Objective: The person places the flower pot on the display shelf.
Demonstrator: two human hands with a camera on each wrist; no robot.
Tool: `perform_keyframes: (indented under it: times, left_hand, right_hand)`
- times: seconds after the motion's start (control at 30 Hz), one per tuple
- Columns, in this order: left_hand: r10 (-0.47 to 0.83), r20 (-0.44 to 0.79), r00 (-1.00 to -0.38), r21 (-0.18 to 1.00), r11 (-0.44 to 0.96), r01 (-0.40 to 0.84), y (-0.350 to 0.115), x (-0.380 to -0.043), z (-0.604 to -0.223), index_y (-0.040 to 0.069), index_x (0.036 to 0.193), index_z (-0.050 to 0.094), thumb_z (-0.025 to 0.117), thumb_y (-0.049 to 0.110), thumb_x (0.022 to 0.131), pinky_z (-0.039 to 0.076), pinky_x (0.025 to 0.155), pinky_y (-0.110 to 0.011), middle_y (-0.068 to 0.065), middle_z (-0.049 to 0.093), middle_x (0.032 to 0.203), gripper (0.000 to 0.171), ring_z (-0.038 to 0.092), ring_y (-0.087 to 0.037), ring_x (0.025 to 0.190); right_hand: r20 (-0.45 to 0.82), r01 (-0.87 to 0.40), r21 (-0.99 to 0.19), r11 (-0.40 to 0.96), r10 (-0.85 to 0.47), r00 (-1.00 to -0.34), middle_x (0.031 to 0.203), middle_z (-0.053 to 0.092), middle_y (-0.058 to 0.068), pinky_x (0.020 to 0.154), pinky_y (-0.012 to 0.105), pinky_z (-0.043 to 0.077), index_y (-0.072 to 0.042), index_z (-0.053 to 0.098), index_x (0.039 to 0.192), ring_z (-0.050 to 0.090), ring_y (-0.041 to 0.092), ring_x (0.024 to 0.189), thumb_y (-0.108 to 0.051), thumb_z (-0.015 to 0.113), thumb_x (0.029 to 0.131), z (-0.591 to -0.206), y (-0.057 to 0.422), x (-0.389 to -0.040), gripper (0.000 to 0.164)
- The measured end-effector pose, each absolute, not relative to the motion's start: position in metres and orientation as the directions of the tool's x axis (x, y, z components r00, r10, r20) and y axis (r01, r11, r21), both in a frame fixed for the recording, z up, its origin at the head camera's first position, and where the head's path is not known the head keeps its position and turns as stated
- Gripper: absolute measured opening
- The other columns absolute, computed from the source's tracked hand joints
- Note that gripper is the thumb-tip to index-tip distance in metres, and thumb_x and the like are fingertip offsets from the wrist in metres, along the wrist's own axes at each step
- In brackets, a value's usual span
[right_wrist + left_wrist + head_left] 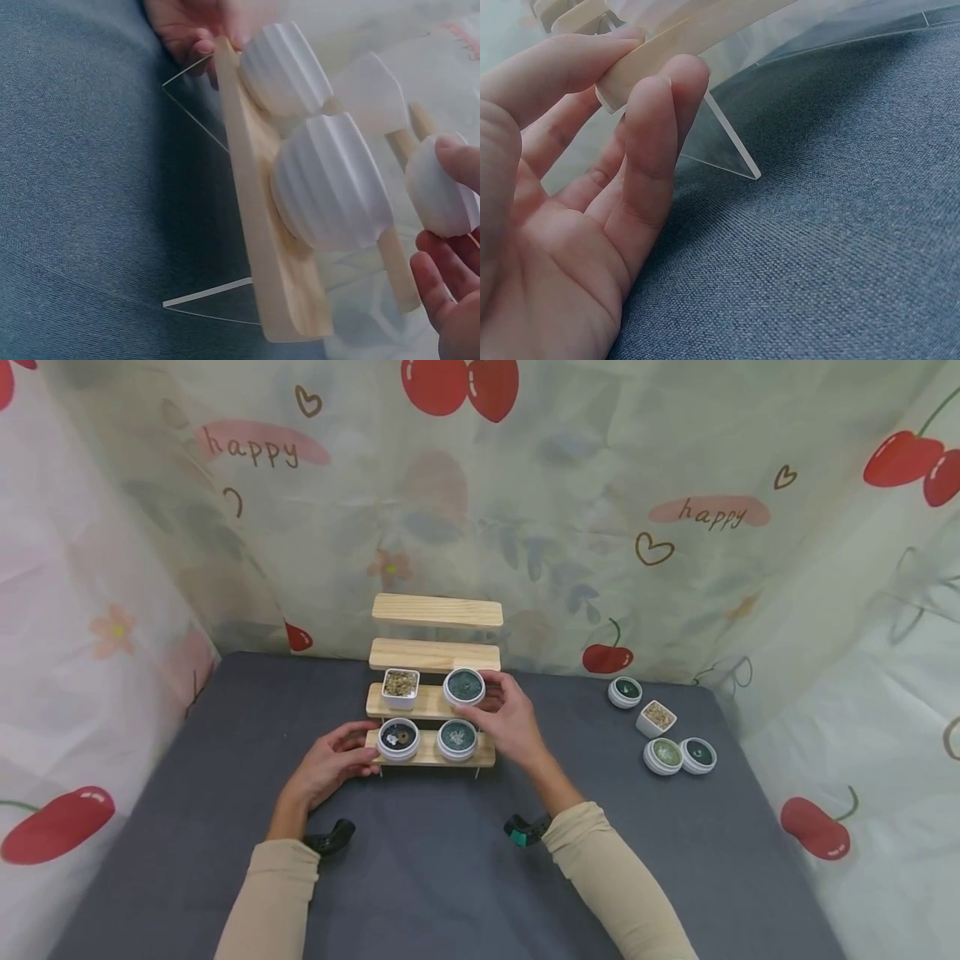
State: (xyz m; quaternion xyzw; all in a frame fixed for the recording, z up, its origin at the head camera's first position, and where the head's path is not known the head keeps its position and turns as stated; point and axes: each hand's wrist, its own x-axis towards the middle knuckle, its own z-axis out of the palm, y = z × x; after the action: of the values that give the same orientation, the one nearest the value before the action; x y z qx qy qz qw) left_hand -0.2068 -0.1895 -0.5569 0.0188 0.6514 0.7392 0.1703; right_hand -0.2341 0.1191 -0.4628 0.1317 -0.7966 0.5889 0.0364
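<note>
A stepped display stand (437, 656) has pale wooden shelves on clear supports. My left hand (330, 766) pinches the left end of its lowest shelf (697, 37), thumb on top and fingers beneath. My right hand (513, 720) grips a round white pot (464, 686) with dark green contents, at the right end of the second shelf from the bottom. Left of it on that shelf stands a square white pot (401, 686) with tan bits. Two round ribbed pots sit on the lowest shelf: a dark-filled pot (398, 738) at left and a green-filled pot (457, 738) at right.
On the right of the dark grey cloth (420, 877) stand a round pot (626, 692), a tilted square pot (657, 718), a light green pot (663, 755) and a dark green pot (699, 755). A printed curtain (525, 510) hangs behind the stand and along both sides.
</note>
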Motion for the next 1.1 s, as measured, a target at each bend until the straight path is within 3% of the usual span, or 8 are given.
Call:
perform_keyframes:
  times: [0.13, 0.37, 0.8, 1.1]
  left_hand:
    - [0.279, -0.190, -0.941, 0.970, -0.092, -0.223, -0.189, -0.208, -0.557, 0.007, 0.148, 0.044, 0.075, 0.013, 0.093, 0.061, 0.075, -0.026, -0.003, 0.066, 0.105, 0.064, 0.074, -0.016, 0.082]
    - [0.273, -0.195, -0.942, 0.970, -0.091, -0.227, -0.188, -0.209, -0.558, 0.008, 0.147, 0.045, 0.076, 0.014, 0.093, 0.060, 0.075, -0.026, -0.002, 0.067, 0.106, 0.063, 0.074, -0.016, 0.082]
    - [0.266, -0.204, -0.942, 0.971, -0.065, -0.228, -0.191, -0.210, -0.559, 0.008, 0.149, 0.042, 0.075, 0.016, 0.094, 0.060, 0.076, -0.026, -0.001, 0.067, 0.109, 0.065, 0.074, -0.016, 0.084]
    - [0.262, -0.207, -0.943, 0.971, -0.060, -0.230, -0.189, -0.208, -0.558, 0.008, 0.149, 0.042, 0.075, 0.016, 0.094, 0.060, 0.077, -0.026, 0.000, 0.067, 0.106, 0.065, 0.074, -0.015, 0.083]
  right_hand:
    - [0.231, -0.269, -0.918, 0.293, -0.157, -0.960, 0.123, 0.067, 0.013, 0.092, 0.048, 0.057, -0.009, 0.056, 0.135, 0.069, 0.030, 0.107, -0.018, 0.087, 0.082, -0.466, 0.119, -0.235, 0.063]
    - [0.224, -0.251, -0.899, 0.359, -0.116, -0.968, 0.124, 0.068, 0.007, 0.089, 0.037, 0.055, -0.016, 0.060, 0.134, 0.067, 0.023, 0.108, -0.023, 0.088, 0.081, -0.472, 0.118, -0.237, 0.060]
    - [0.259, -0.285, -0.845, 0.451, -0.121, -0.958, 0.122, 0.069, 0.003, 0.095, 0.037, 0.054, -0.018, 0.060, 0.137, 0.065, 0.018, 0.110, -0.029, 0.085, 0.085, -0.475, 0.112, -0.238, 0.059]
    - [0.191, -0.235, -0.843, 0.483, -0.139, -0.972, 0.127, 0.066, 0.005, 0.098, 0.038, 0.052, -0.016, 0.056, 0.141, 0.064, 0.019, 0.115, -0.032, 0.083, 0.086, -0.472, 0.112, -0.237, 0.063]
